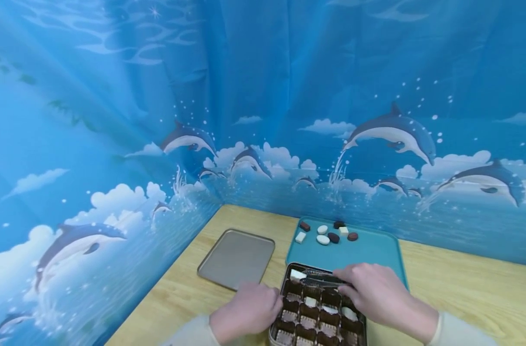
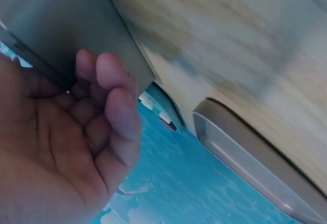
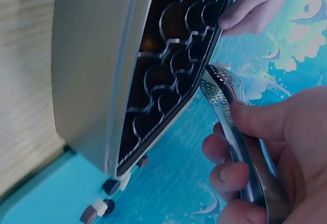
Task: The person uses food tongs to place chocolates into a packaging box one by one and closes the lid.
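Note:
A metal tin [image 1: 270, 331] with a brown divided insert stands at the front of the table. My right hand [image 1: 375, 290] holds metal tongs [image 3: 236, 142] with perforated ends, thumb on one arm and fingers curled round the other. In the head view the tongs reach across the tin's far row, their tips beside a white chocolate [image 1: 297, 275] in the far left compartment. Several other compartments hold pale pieces, such as a square chocolate [image 1: 310, 302] and an oval one [image 1: 348, 314]. My left hand [image 1: 251, 307] grips the tin's left rim, its thumb at the edge and fingers curled.
Behind the tin lies a teal tray [image 1: 362, 254] with several white and dark chocolates [image 1: 333, 237] toward its far left. To the left, a shallow metal lid [image 1: 237, 257] rests on the wooden table [image 1: 470, 283]. A blue dolphin-print curtain [image 1: 263, 96] hangs behind and along the left.

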`<state>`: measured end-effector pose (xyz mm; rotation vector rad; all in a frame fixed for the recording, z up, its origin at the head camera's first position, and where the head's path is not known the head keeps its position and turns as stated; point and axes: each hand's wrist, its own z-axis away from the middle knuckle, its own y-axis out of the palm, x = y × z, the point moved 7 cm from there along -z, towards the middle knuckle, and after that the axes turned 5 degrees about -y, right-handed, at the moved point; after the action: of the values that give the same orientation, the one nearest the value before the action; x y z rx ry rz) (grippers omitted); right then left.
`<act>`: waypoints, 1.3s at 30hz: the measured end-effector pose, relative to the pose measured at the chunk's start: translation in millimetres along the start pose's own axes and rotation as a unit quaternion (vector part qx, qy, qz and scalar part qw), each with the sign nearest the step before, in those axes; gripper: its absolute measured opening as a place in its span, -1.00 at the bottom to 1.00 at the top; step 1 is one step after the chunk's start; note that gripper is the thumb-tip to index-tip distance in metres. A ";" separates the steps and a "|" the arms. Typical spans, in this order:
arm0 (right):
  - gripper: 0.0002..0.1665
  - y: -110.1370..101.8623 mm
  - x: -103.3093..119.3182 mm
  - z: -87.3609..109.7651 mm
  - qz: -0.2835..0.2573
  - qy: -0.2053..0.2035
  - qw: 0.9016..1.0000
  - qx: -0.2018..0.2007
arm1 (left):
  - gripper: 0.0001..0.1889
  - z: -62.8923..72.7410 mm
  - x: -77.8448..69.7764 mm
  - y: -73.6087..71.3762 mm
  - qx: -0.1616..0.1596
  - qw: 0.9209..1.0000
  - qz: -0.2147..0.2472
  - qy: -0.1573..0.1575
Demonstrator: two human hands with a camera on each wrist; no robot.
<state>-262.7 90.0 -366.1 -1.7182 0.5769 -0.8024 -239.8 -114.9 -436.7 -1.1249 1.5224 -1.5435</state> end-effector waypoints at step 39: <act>-0.42 1.0 -41.4 11.5 -0.034 0.072 0.997 -0.020 | -0.60 2.1 -6.4 5.6 0.002 1.000 0.001 0.014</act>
<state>-281.0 127.0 -378.3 -1.7331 0.6386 -0.9743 -236.0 -110.4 -443.1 -1.1032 1.5382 -1.5664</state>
